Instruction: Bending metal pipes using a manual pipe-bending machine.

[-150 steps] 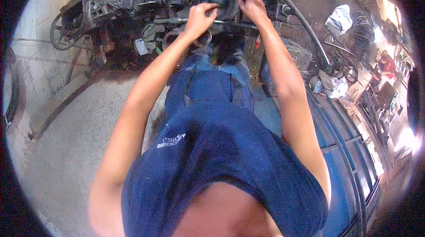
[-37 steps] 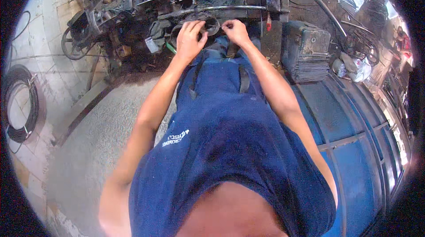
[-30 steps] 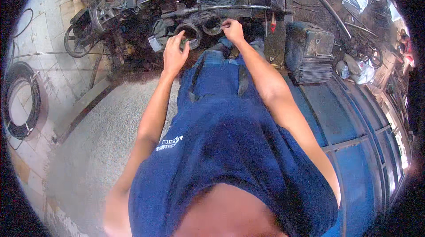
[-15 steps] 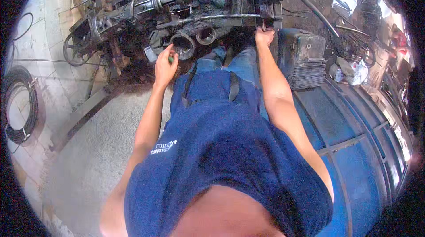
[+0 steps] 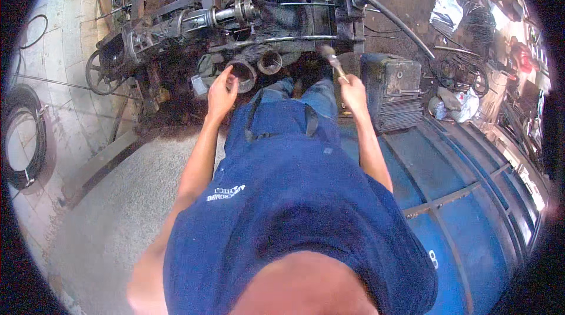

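My right hand is closed round the handle of a brush. Its dark, blurred head points up and left, toward a black, oily machine lying across the view. My left hand has its fingers curled beside the rim of a round, open metal cylinder. What those fingers hold, if anything, cannot be made out. A smaller round opening sits just right of the cylinder. From the machine's right side a long bar slants down to the right.
A stack of dark plates stands right of my right hand, on a blue metal surface. White bags and scrap lie at the far right. A coil of black hose rests on the left floor. A handwheel juts from the machine.
My right hand has drawn back from the machine's right end, bringing the brush into sight. My left hand has stayed by the cylinder; the green thing in it no longer shows.
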The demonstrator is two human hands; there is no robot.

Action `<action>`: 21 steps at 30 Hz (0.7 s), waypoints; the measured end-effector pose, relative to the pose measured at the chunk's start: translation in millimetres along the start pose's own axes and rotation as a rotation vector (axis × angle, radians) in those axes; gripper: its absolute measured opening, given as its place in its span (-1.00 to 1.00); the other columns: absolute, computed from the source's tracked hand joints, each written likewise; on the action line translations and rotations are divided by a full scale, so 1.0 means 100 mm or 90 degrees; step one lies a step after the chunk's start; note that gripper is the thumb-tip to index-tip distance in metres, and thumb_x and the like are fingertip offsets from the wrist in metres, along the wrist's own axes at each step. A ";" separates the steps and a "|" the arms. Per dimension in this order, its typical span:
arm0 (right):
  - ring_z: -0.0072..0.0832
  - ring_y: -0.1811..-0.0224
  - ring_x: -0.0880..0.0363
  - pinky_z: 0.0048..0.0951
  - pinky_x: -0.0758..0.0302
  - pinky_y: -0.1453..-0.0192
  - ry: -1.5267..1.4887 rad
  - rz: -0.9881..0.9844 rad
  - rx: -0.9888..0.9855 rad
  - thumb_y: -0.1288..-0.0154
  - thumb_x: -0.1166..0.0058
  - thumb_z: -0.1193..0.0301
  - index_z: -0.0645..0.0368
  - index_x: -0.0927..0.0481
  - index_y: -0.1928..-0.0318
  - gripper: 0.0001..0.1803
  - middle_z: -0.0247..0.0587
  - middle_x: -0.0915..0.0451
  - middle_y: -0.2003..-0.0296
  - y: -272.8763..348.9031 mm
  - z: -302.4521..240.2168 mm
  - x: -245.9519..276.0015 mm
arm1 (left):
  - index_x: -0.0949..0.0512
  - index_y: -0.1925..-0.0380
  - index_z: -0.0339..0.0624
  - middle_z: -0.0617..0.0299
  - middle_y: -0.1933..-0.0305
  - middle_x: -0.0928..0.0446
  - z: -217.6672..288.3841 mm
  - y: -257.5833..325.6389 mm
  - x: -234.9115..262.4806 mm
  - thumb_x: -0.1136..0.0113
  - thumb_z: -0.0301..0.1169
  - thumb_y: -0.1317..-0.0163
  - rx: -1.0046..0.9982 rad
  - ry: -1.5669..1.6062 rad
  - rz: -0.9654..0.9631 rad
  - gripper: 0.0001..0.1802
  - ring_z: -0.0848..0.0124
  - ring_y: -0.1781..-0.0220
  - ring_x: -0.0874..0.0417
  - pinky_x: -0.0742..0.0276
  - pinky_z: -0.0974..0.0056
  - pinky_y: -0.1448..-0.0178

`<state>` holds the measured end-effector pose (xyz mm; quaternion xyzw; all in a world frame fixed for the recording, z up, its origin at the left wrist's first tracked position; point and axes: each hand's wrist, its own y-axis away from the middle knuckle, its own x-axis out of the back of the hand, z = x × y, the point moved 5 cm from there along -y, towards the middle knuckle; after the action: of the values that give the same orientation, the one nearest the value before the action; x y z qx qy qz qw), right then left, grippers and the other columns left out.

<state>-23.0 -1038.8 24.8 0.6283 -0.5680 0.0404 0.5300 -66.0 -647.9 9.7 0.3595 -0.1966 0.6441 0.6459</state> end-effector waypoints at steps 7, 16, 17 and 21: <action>0.24 0.28 -0.59 0.09 -0.52 0.18 -0.117 0.092 0.178 -0.32 0.05 0.25 0.38 -0.51 0.24 -0.65 0.36 -0.59 0.40 -0.38 -1.36 -0.45 | -0.47 -0.13 -0.24 0.07 0.23 -0.62 0.24 -0.20 -0.01 -0.22 -0.46 -0.18 -0.029 0.005 -0.005 -0.53 0.24 0.23 -0.64 -0.54 0.21 0.08; 0.21 0.20 -0.61 0.11 -0.51 0.03 0.071 0.014 0.166 -0.30 0.11 0.29 0.38 -0.53 0.20 -0.65 0.35 -0.60 0.32 -0.49 -1.38 -0.67 | -0.47 -0.12 -0.21 0.02 0.25 -0.64 0.13 -0.08 0.14 -0.21 -0.42 -0.21 -0.038 -0.042 0.058 -0.56 0.15 0.25 -0.66 -0.52 0.19 0.17; 0.20 0.20 -0.61 0.10 -0.51 0.03 0.083 -0.007 0.154 -0.29 0.11 0.29 0.39 -0.53 0.20 -0.65 0.35 -0.60 0.32 -0.53 -1.37 -0.67 | -0.47 -0.12 -0.21 0.02 0.25 -0.64 0.12 -0.06 0.13 -0.21 -0.42 -0.21 -0.039 -0.042 0.053 -0.56 0.15 0.25 -0.66 -0.52 0.19 0.17; 0.18 0.25 -0.61 0.08 -0.53 0.11 -0.026 0.113 0.229 -0.35 0.12 0.33 0.36 -0.53 0.16 -0.69 0.29 -0.61 0.37 -0.33 -1.77 -0.37 | -0.47 -0.13 -0.21 0.08 0.27 -0.64 0.10 -0.04 0.10 -0.20 -0.42 -0.22 -0.030 -0.011 0.031 -0.56 0.26 0.32 -0.63 -0.49 0.24 0.23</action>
<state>86.9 -894.4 56.9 0.6610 -0.6154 0.1756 0.3918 -59.0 -647.5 22.4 0.3449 -0.2259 0.6518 0.6365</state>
